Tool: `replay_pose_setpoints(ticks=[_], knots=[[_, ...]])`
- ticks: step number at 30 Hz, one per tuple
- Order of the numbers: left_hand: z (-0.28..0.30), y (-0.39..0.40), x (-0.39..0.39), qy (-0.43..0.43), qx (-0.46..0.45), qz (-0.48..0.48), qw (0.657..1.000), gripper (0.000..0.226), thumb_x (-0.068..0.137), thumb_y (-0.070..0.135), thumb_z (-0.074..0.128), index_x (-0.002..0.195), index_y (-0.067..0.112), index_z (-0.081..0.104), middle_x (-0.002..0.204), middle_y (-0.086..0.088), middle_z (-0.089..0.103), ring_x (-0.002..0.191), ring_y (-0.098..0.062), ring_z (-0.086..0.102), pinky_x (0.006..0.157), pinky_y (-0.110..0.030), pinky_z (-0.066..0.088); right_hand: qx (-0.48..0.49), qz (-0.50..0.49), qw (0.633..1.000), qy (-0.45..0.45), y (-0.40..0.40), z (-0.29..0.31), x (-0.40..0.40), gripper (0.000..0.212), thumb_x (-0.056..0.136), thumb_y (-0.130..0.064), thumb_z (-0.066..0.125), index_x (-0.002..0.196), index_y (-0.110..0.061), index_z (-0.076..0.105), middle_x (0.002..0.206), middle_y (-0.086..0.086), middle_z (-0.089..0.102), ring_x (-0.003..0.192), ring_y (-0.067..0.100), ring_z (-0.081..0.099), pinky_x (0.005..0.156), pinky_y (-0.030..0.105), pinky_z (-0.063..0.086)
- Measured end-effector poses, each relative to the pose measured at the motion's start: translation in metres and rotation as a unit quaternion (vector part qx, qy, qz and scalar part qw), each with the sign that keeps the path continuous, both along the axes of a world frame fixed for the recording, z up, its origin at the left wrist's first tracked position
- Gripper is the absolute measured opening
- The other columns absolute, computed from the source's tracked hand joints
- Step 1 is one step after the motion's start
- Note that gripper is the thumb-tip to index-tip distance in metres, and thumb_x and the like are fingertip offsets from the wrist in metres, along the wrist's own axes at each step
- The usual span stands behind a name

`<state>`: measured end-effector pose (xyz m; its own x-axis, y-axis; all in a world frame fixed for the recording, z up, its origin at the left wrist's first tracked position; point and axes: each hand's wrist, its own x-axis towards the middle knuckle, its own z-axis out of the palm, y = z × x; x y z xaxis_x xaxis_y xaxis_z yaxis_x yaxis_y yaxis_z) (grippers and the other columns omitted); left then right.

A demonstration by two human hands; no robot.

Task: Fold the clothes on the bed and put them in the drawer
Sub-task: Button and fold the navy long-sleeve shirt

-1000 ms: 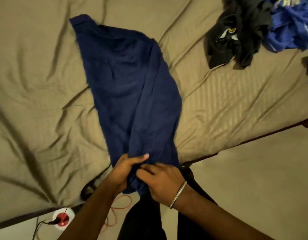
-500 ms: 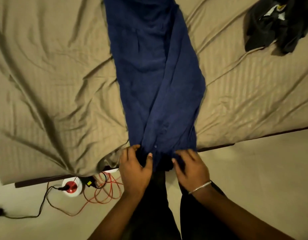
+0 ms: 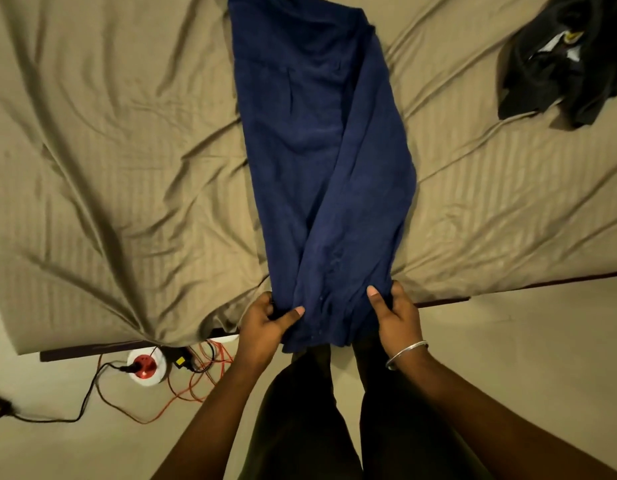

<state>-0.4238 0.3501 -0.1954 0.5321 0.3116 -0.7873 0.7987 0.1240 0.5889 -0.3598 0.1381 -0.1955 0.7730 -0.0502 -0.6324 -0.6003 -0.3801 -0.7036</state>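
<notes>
Our left grip [image 3: 269,318] and right grip [image 3: 397,315] each pinch a near corner of the blue shirt [image 3: 321,168], which stretches long, straight away from us across the bed [image 3: 109,168].

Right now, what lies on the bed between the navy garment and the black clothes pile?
Only bare, wrinkled bedsheet separates the navy garment from the black pile, head view.

A home bedroom: wide bed [image 3: 109,168] under a rumpled tan striped sheet, clothes lying on it, plain floor [image 3: 525,341] alongside, a round extension socket [image 3: 146,367] with tangled orange cable [image 3: 189,386] below.
</notes>
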Motion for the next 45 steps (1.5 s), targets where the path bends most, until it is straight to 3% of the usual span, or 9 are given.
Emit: replay_pose_setpoints(ticks=[8, 18, 21, 28, 31, 34, 38, 40, 45], knots=[[0.011, -0.008, -0.022, 0.059, -0.104, 0.041, 0.992, 0.035, 0.09, 0.018, 0.069, 0.123, 0.025, 0.059, 0.119, 0.009, 0.067, 0.109, -0.01, 0.064, 0.096, -0.031, 0.051, 0.05, -0.011, 0.997, 0.062, -0.027, 0.004, -0.004, 0.017, 0.086, -0.021, 0.074, 0.101, -0.019, 0.066, 0.097, -0.006, 0.074, 0.094, 0.008, 0.069, 0.081, 0.021, 0.053], [0.023, -0.008, -0.033, 0.178, -0.162, 0.1, 0.966, 0.052, 0.083, 0.043, 0.073, 0.128, 0.022, 0.056, 0.125, -0.005, 0.065, 0.11, -0.033, 0.064, 0.084, -0.049, 0.056, 0.1, -0.075, 0.98, 0.155, -0.036, 0.016, -0.012, 0.019, 0.087, -0.017, 0.072, 0.106, -0.016, 0.068, 0.107, 0.004, 0.074, 0.097, 0.018, 0.07, 0.088, 0.035, 0.055], [0.035, -0.004, -0.023, 0.13, -0.164, 0.114, 0.971, 0.039, 0.085, 0.027, 0.072, 0.121, 0.012, 0.064, 0.115, -0.011, 0.072, 0.1, -0.027, 0.071, 0.082, -0.041, 0.057, 0.17, -0.144, 0.953, 0.204, -0.036, 0.03, 0.003, 0.04, 0.069, -0.005, 0.078, 0.104, -0.004, 0.058, 0.104, 0.019, 0.071, 0.091, 0.031, 0.069, 0.079, 0.04, 0.054], [0.078, 0.01, 0.048, 0.063, -0.276, 0.316, 0.905, 0.027, 0.102, 0.01, 0.039, 0.081, 0.004, 0.056, 0.049, -0.006, 0.065, 0.037, -0.012, 0.061, 0.036, -0.019, 0.048, 0.286, -0.23, 0.882, 0.295, -0.023, 0.063, 0.065, 0.015, 0.08, -0.005, 0.057, 0.093, -0.003, 0.063, 0.079, 0.016, 0.072, 0.064, 0.022, 0.069, 0.058, 0.028, 0.059], [0.088, 0.023, 0.098, -0.007, -0.295, 0.384, 0.875, 0.028, 0.102, 0.012, 0.038, 0.085, 0.005, 0.059, 0.063, -0.008, 0.071, 0.052, -0.012, 0.069, 0.052, -0.022, 0.057, 0.334, -0.321, 0.853, 0.241, -0.011, 0.069, 0.106, 0.02, 0.073, -0.012, 0.07, 0.088, -0.002, 0.063, 0.08, 0.015, 0.07, 0.068, 0.025, 0.071, 0.053, 0.027, 0.059], [0.083, 0.042, 0.127, -0.133, -0.327, 0.393, 0.849, 0.028, 0.1, 0.017, 0.039, 0.121, 0.013, 0.056, 0.117, -0.014, 0.07, 0.103, -0.028, 0.071, 0.093, -0.046, 0.051, 0.372, -0.361, 0.836, 0.179, -0.005, 0.063, 0.131, 0.041, 0.079, -0.024, 0.068, 0.112, -0.002, 0.059, 0.105, 0.024, 0.071, 0.096, 0.036, 0.071, 0.079, 0.041, 0.06], [0.051, 0.033, 0.115, -0.147, -0.054, 0.287, 0.945, 0.031, 0.099, 0.014, 0.046, 0.128, 0.02, 0.056, 0.11, -0.004, 0.07, 0.105, -0.026, 0.067, 0.085, -0.039, 0.051, 0.143, -0.275, 0.951, 0.017, 0.006, 0.034, 0.121, 0.007, 0.093, -0.018, 0.062, 0.099, -0.02, 0.06, 0.093, 0.007, 0.068, 0.084, 0.025, 0.067, 0.074, 0.036, 0.054], [0.03, 0.019, 0.094, -0.089, 0.114, 0.193, 0.971, 0.023, 0.095, 0.015, 0.059, 0.118, 0.018, 0.058, 0.102, -0.001, 0.066, 0.103, -0.029, 0.063, 0.086, -0.037, 0.052, -0.027, -0.182, 0.981, -0.069, 0.01, 0.013, 0.101, 0.025, 0.083, -0.026, 0.075, 0.101, -0.019, 0.06, 0.1, 0.007, 0.065, 0.088, 0.023, 0.063, 0.085, 0.039, 0.054], [0.005, -0.001, 0.068, -0.016, 0.209, 0.062, 0.976, 0.037, 0.086, 0.047, 0.069, 0.107, 0.018, 0.061, 0.1, 0.003, 0.065, 0.091, -0.014, 0.061, 0.075, -0.024, 0.046, -0.158, -0.065, 0.985, -0.026, 0.02, -0.012, 0.074, 0.083, 0.06, -0.08, 0.064, 0.104, -0.01, 0.063, 0.105, 0.012, 0.063, 0.095, 0.031, 0.06, 0.089, 0.046, 0.051]])
